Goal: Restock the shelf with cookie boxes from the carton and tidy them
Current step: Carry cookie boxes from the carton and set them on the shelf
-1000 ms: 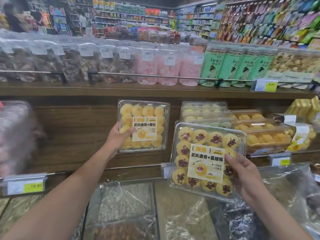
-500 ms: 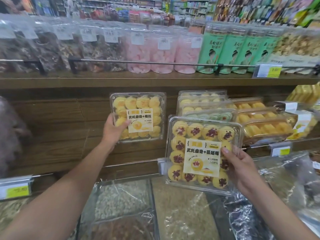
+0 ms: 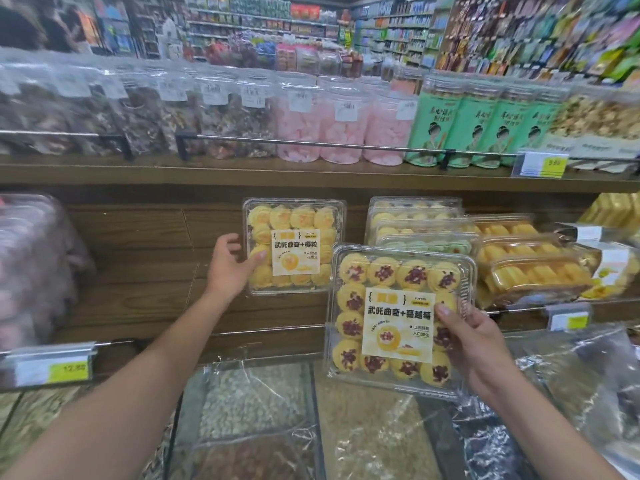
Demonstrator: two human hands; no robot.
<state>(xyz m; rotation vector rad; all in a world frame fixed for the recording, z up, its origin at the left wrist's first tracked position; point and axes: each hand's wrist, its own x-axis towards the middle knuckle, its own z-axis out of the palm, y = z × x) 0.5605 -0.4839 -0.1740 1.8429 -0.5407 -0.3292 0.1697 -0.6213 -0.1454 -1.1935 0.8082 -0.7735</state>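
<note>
Wood shelf (image 3: 145, 299) behind my hands; left hand (image 3: 230, 268) holds yellow box (image 3: 294, 220), right hand (image 3: 474, 344) holds berry box (image 3: 381, 275) near stacked boxes (image 3: 415, 220)

Middle shelf (image 3: 145, 299): an open stretch of wood lies between the pink bagged goods (image 3: 31, 265) at far left and the stack of cookie boxes (image 3: 415, 220) at right. The yellow cookie box (image 3: 294, 244), upright in the left hand (image 3: 228, 265), fills the right part of this gap. The upper shelf board (image 3: 242, 174) caps the headroom. A thin front rail (image 3: 277, 330) runs low along the edge. The cranberry cookie box (image 3: 394, 320), in the right hand (image 3: 478, 344), screens the stack's lower front. Cake packs (image 3: 530, 268) crowd just right of the stack.
</note>
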